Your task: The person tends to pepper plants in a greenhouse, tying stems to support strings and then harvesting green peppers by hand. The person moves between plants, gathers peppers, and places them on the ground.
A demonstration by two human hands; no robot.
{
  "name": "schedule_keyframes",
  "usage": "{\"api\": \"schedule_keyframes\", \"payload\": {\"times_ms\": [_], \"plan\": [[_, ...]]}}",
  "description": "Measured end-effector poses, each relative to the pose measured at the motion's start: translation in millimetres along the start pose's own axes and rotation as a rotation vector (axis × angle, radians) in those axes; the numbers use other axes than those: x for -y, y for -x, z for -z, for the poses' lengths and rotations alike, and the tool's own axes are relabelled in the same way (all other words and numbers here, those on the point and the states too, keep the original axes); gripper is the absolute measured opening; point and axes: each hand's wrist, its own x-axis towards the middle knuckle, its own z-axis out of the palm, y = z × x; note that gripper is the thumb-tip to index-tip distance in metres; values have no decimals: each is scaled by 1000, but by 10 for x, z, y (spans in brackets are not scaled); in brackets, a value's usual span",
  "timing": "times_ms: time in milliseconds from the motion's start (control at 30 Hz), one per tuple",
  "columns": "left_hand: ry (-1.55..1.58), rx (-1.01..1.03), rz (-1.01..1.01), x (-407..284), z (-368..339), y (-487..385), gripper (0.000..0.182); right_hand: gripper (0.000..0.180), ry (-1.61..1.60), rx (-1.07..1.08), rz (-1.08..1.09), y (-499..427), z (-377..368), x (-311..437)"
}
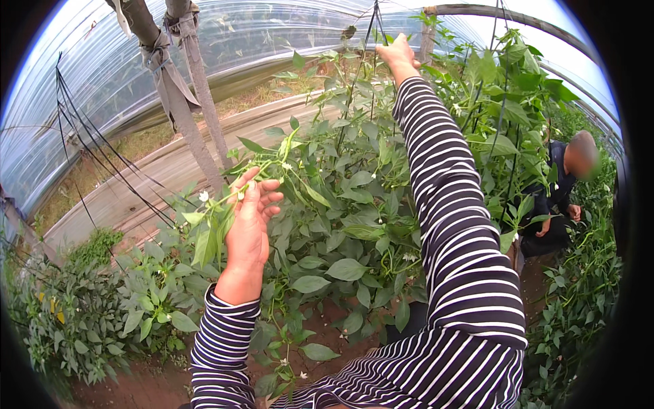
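Note:
Between the thumb and fingers of my left hand [251,225] is a leafy pepper stem [225,202] with a white flower [204,196]. Other flowers and slender green pods hang just beyond the fingertips. My right hand [400,53] is stretched far out at the top, beside dark support strings [377,20] that run down into the pepper plants [352,194]. Its fingers are partly turned away, so I cannot tell whether it grips a string. Both arms wear black and white striped sleeves.
Wooden poles [204,97] wrapped in cloth stand at the upper left, before a plastic film wall [265,36]. More dark strings [97,138] slant down at the left. A person in dark clothes [554,189] bends among plants at the right. Bare soil [327,327] shows below the foliage.

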Motion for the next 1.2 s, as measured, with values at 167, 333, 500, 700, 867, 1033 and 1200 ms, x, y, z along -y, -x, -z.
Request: {"api": "schedule_keyframes", "payload": {"times_ms": [167,333,500,700,867,1033,1200], "plan": [[-26,-36,-86,-115,-125,-525,33,35,-18,-267,86,-768,35,-530],[-191,-90,-247,-282,1,-1011,28,26,-314,-128,325,-137,163,247],[-116,64,-267,-116,62,-1449,20,23,-602,305,283,309,506,866],[-364,347,-213,-94,-274,-1698,23,23,-1,251,701,827,742,777],[-601,363,-319,-8,-388,-1923,54,27,-560,463,503,1405,1205,639],[-353,-12,-144,111,-367,-2225,35,28,-471,225,358,2139,1713,380],[-376,-33,-148,268,-255,-2392,15,22,-699,355,192,3204,1797,-48]]}}
